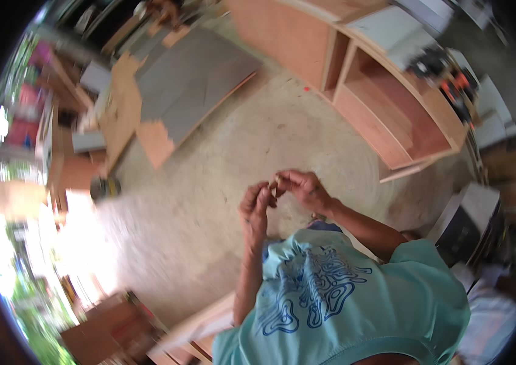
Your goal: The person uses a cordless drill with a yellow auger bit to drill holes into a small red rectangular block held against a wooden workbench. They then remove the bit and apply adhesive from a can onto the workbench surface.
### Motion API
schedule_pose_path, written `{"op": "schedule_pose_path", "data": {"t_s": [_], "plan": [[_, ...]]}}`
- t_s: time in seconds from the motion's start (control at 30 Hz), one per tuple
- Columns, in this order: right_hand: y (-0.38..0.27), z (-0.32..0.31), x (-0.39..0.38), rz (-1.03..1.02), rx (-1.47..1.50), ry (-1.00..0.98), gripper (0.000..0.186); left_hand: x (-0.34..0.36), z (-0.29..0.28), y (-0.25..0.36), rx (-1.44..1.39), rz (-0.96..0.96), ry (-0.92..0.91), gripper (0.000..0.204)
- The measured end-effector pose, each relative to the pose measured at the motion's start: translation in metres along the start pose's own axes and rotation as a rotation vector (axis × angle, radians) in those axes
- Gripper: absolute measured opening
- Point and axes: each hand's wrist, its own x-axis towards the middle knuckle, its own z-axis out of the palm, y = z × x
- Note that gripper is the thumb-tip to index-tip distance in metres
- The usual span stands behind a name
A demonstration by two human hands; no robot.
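My left hand [255, 208] and my right hand [306, 190] meet in front of me, above the bare concrete floor [227, 164]. The fingertips of both are pinched together around a tiny brownish thing [274, 185]. It is too small and blurred to name, and the fingers partly hide it. Both forearms are bent up toward the chest. Neither hand touches the furniture around.
An unfinished wooden cabinet [386, 112] stands ahead to the right, with black and orange tools [456, 91] on top. A grey-faced panel [194, 79] lies ahead left among wood pieces. Cardboard boxes [103, 328] sit at lower left; a dark box [465, 225] stands at right.
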Motion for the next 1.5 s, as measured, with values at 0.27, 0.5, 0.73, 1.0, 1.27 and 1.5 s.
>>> {"op": "schedule_pose_path", "data": {"t_s": [0.27,0.5,0.73,1.0,1.27,1.5], "plan": [[-0.056,0.111,0.063,0.024,0.174,-0.390,0.032,-0.016,-0.090,0.088,0.570,0.607,0.291,0.052],[-0.047,0.262,0.094,0.229,0.406,-0.511,0.020,-0.045,-0.225,0.119,0.667,0.607,0.471,0.045],[-0.002,0.402,0.114,0.228,0.684,-0.706,0.017,-0.069,-0.333,0.130,0.583,0.642,0.750,0.033],[0.019,0.536,0.115,0.353,0.363,-0.851,0.021,-0.109,-0.432,0.126,0.503,0.554,1.117,0.017],[0.082,0.661,0.134,0.430,0.068,-1.218,0.020,-0.141,-0.545,0.135,0.348,0.320,1.324,0.012],[0.108,0.824,0.163,0.156,-0.082,-1.470,0.017,-0.161,-0.669,0.146,0.026,0.278,1.400,0.017]]}}
